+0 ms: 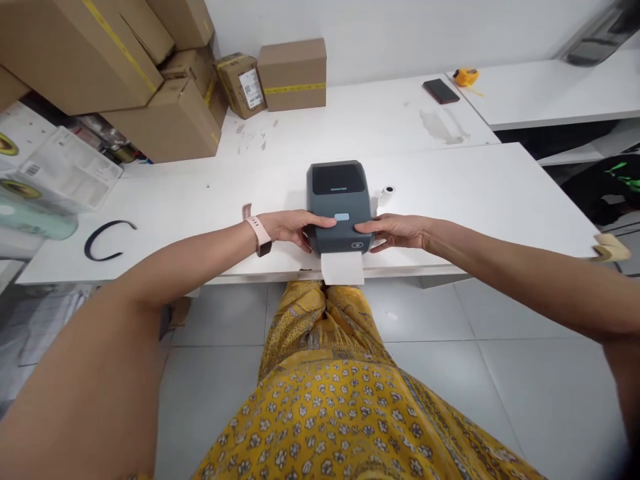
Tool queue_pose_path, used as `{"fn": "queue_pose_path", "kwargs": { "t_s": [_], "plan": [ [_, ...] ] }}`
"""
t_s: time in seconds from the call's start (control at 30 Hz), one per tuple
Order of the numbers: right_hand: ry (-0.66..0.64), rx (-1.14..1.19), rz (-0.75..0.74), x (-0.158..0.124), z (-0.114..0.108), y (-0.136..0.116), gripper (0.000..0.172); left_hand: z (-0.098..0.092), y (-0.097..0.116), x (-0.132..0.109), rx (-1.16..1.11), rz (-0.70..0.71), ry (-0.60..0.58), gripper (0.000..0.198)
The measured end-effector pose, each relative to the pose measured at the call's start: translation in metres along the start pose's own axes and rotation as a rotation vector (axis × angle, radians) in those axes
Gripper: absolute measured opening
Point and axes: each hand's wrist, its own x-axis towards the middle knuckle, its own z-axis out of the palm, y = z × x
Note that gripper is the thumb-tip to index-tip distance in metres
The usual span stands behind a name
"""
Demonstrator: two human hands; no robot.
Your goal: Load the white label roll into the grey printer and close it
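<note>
A dark grey label printer [337,203] sits near the front edge of the white table, with a black window on top and a light blue button. A strip of white label paper [343,269] sticks out of its front and hangs over the table edge. My left hand [293,227] grips the printer's left side, its thumb on the top beside the button. On the opposite side my right hand [397,230] holds the casing, thumb on top and fingers along the side. Just behind the right hand lies a small white paper roll [386,195].
Cardboard boxes [293,73] are stacked at the back left. A black headband [93,240] lies on the left. Toward the back right are a dark phone [441,91] and a yellow tape measure [466,77]. The white table's [480,200] front edge runs close to my body.
</note>
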Motion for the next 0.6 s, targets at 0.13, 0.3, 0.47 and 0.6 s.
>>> {"fn": "queue_pose_path", "kwargs": {
  "t_s": [0.13, 0.3, 0.47, 0.6],
  "plan": [
    [0.000, -0.007, 0.003, 0.002, -0.001, -0.003, 0.051, 0.003, -0.001, 0.001, -0.043, 0.040, 0.036, 0.050],
    [0.052, 0.130, -0.094, -0.006, 0.007, -0.002, 0.060, 0.012, -0.004, -0.008, -0.098, 0.168, 0.084, 0.060],
    [0.074, 0.146, -0.065, -0.007, 0.008, 0.001, 0.063, 0.016, -0.003, -0.011, -0.097, 0.154, 0.185, 0.061],
    [0.180, 0.181, -0.168, 0.000, 0.027, 0.024, 0.067, 0.036, -0.033, -0.011, -0.184, 0.293, 0.339, 0.072]
  ]
}}
